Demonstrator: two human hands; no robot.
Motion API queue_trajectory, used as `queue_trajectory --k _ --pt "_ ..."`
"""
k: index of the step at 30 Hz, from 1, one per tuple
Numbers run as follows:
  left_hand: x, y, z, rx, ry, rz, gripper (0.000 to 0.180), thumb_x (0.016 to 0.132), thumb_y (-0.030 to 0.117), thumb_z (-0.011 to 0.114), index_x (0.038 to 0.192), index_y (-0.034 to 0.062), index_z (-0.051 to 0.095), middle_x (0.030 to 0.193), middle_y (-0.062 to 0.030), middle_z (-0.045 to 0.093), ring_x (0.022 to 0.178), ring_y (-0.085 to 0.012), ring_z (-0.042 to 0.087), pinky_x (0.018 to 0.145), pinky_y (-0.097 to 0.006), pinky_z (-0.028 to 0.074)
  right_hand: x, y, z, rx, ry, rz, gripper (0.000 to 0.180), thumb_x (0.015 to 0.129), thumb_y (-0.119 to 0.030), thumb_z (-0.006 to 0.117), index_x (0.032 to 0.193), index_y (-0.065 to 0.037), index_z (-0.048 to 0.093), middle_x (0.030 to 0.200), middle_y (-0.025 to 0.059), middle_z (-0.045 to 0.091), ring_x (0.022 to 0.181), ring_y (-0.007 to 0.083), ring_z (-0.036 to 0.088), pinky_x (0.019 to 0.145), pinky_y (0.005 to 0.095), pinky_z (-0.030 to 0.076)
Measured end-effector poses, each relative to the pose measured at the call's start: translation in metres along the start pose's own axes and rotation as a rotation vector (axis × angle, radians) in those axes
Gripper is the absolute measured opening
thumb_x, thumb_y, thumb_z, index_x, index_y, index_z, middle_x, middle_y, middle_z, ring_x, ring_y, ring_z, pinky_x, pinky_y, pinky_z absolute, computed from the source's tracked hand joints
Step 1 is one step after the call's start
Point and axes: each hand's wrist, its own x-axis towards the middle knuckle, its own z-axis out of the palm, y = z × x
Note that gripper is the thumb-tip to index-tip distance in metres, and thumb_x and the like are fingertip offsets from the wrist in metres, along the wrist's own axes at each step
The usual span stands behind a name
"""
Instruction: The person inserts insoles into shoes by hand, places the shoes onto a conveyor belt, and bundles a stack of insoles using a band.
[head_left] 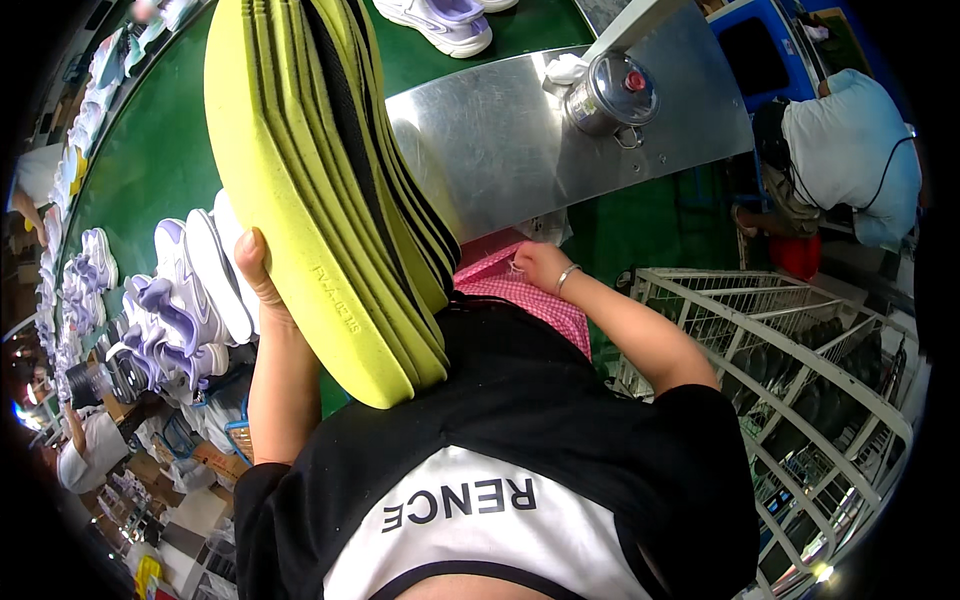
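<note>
A thick stack of yellow-green foam insoles [290,190] with black fabric between the layers rises in front of my chest. My left hand [262,268] is wrapped round its left side; the thumb shows and the other fingers are hidden behind the stack. At my waist, right of the stack, my right hand [545,266] has its fingers closed on the edge of a pink checked cloth [548,312]. A bracelet circles the right wrist. White and lilac sneakers [178,290] stand just left of my left hand.
Ahead lies a metal worktop [480,135] bearing a lidded metal pot [610,95] with a red knob. A green surface [150,170] curves behind, with a sneaker [440,22] on it. At right are a white wire rack cart [790,370] and a bent-over person [850,150].
</note>
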Motion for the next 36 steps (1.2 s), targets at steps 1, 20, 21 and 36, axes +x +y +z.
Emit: queue_trajectory --k 1,20,21,36 --pt "-0.001 0.0 -0.001 0.011 0.01 0.004 0.067 0.067 0.033 0.062 0.12 -0.0002 0.037 0.109 -0.0174 0.051 0.091 -0.0286 0.057 0.077 -0.04 0.05 -0.002 -0.01 -0.006 0.159 -0.028 0.116 0.01 0.076 -0.009 0.052 0.068 -0.003 0.054 0.067 0.0104 0.059 0.055 0.0194 0.058 0.054 0.0302 0.047" --pt "-0.003 0.004 -0.001 -0.017 0.053 -0.171 0.065 0.06 0.022 0.065 0.115 -0.0043 0.041 0.103 -0.0187 0.054 0.087 -0.0286 0.058 0.074 -0.038 0.051 0.028 0.068 0.09 -0.211 -0.132 0.795 0.034 0.074 -0.018 0.045 0.105 -0.011 0.057 0.117 0.0127 0.048 0.107 0.0296 0.047 0.09 0.0388 0.037" --pt "-0.003 0.004 0.002 -0.02 0.066 -0.173 0.065 0.059 0.021 0.066 0.114 -0.0037 0.041 0.101 -0.0178 0.055 0.086 -0.0284 0.058 0.074 -0.037 0.051 0.024 0.036 0.069 -0.145 -0.069 0.887 0.035 0.075 -0.02 0.045 0.108 -0.01 0.055 0.119 0.012 0.047 0.111 0.0287 0.044 0.091 0.0365 0.036" --pt "-0.003 0.01 0.01 0.036 0.126 -0.163 0.069 0.058 0.023 0.064 0.117 -0.001 0.04 0.105 -0.0164 0.054 0.09 -0.0273 0.057 0.078 -0.037 0.048 0.045 0.008 0.061 -0.469 -0.622 0.178 0.031 0.081 -0.027 0.043 0.102 -0.01 0.058 0.111 0.0117 0.052 0.103 0.0276 0.05 0.086 0.0353 0.04"
